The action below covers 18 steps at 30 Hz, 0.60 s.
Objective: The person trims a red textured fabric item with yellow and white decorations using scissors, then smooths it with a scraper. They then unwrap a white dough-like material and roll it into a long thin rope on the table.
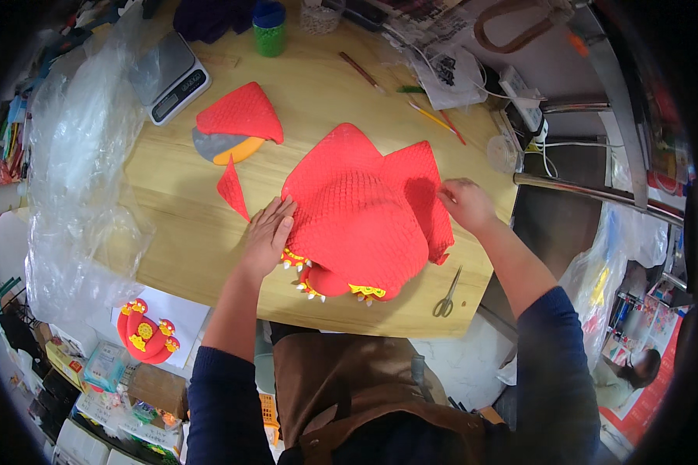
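Note:
A red sheet [355, 215] with a scale-like texture, apparently soft clay, drapes over a bulky form on the wooden table. From under its near edge show rounded red parts [328, 281] with yellow trim and white claw-like tips; the rest of the form is covered. My left hand [267, 235] lies flat against the sheet's left edge, fingers extended. At the right edge, my right hand [468, 203] has its thumb and fingers pinched on the sheet's raised flap [421, 192]. A pointed red offcut [232, 190] lies left of the sheet.
Scissors [448, 293] lie near the table's front edge. Further back are a folded red textured piece [241, 113] over a grey and orange disc [218, 145], a digital scale [177, 81], a green-filled jar [269, 35] and clear plastic film [81, 174]. A red figure [145, 331] sits lower left.

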Motion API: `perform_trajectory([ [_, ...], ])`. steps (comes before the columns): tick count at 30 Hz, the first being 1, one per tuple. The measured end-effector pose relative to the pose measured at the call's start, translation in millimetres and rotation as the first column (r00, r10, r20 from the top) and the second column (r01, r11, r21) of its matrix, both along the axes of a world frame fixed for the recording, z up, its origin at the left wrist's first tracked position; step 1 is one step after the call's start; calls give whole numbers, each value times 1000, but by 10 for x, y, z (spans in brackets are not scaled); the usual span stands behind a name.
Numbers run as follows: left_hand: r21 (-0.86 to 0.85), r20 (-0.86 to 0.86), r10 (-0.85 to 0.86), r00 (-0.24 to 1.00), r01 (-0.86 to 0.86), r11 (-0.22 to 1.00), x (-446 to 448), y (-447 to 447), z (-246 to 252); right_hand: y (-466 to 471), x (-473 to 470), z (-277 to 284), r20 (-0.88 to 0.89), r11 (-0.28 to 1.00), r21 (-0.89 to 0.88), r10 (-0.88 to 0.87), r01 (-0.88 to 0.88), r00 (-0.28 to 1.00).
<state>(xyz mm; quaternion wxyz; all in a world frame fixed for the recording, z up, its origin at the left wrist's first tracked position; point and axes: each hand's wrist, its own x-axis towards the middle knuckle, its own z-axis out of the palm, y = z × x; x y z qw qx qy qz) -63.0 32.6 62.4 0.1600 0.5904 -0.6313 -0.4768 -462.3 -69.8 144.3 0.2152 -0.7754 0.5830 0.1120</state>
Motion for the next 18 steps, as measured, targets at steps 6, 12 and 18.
perform_trajectory([
  [6, 38, -120, 33, 992, -28, 999, 105, -13, 26, -615, 505, -201, 49, 999, -33, -3, 4, 999],
  [12, 49, -112, -41, 993, 47, 998, 153, -3, -70, -842, 681, -471, 7, 996, -67, 63, -63, 998],
  [18, -34, -192, 58, 980, -66, 997, 113, 18, -112, -948, 1879, -487, 357, 929, -141, 370, -341, 858],
])
